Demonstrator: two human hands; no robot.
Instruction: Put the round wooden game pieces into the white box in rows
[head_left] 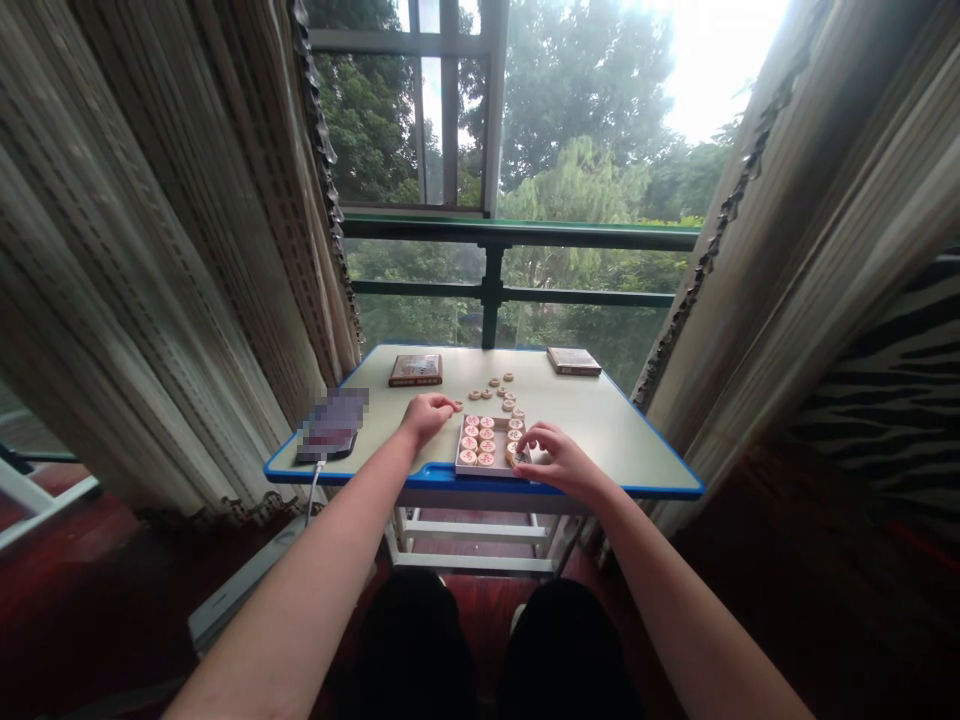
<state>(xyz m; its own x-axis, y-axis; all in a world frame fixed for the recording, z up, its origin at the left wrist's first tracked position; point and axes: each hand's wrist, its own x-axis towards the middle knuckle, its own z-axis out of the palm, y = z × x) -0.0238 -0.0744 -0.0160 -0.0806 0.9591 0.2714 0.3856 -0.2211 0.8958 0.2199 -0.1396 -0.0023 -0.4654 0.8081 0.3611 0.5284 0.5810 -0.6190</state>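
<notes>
A shallow pale box (500, 447) sits at the near edge of the table. Round wooden Chinese chess pieces with red characters (487, 435) fill columns on its left side, and more pieces with darker marks (514, 436) line its right side. My left hand (429, 416), just left of the box, is closed in a pinch on a Chinese chess piece (457, 406). Curled over the box's right side, my right hand (553, 457) has its fingertips on a piece (519, 459) there, partly covering it. Several loose pieces (508, 404) lie on the table behind the box.
The light tabletop (630, 430) has a blue edge. A brown flat box (416, 369) lies at the back left and another flat box (574, 361) at the back right. On the left, a dark blurred-out device (330, 430) has a white cable (313, 490) hanging off the table.
</notes>
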